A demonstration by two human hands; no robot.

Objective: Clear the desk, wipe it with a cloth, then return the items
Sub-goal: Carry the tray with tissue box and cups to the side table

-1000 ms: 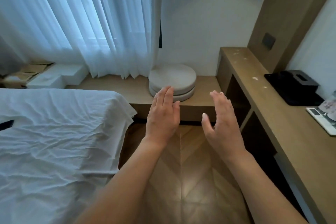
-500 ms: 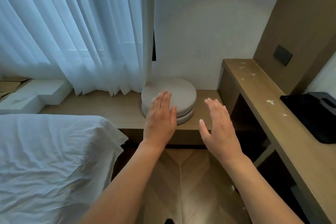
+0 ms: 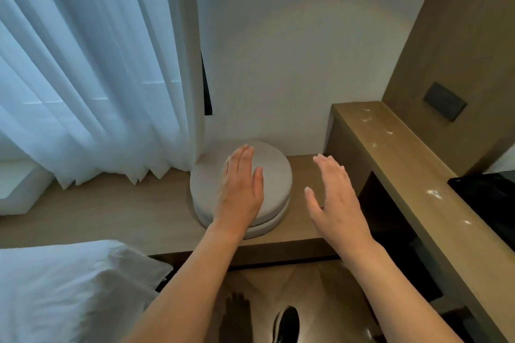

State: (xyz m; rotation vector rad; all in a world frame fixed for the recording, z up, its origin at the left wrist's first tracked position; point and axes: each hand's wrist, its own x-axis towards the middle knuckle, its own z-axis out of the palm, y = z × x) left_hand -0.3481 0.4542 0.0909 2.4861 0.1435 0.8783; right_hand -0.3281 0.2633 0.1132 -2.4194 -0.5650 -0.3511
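Note:
Two round grey cushions [image 3: 276, 175] lie stacked on a low wooden bench [image 3: 111, 211] against the wall. My left hand [image 3: 241, 192] hovers over the stack with straight fingers, holding nothing. My right hand [image 3: 335, 198] is beside the stack to its right, fingers straight and spread, also holding nothing. The long wooden desk [image 3: 412, 175] runs along the right wall, with small white specks on its top. A black tray [image 3: 490, 198] sits on the desk at the right edge of the view.
White sheer curtains [image 3: 92, 69] hang at the left over the bench. A white bed [image 3: 64, 292] fills the lower left. A white block [image 3: 19, 192] stands on the bench's left end. A dark wall plate [image 3: 444, 105] sits above the desk. Wooden floor lies below.
The view has moved forward and down toward the bench. Both hands have reached further out, the left now over the cushions. The desk's far items have left the view.

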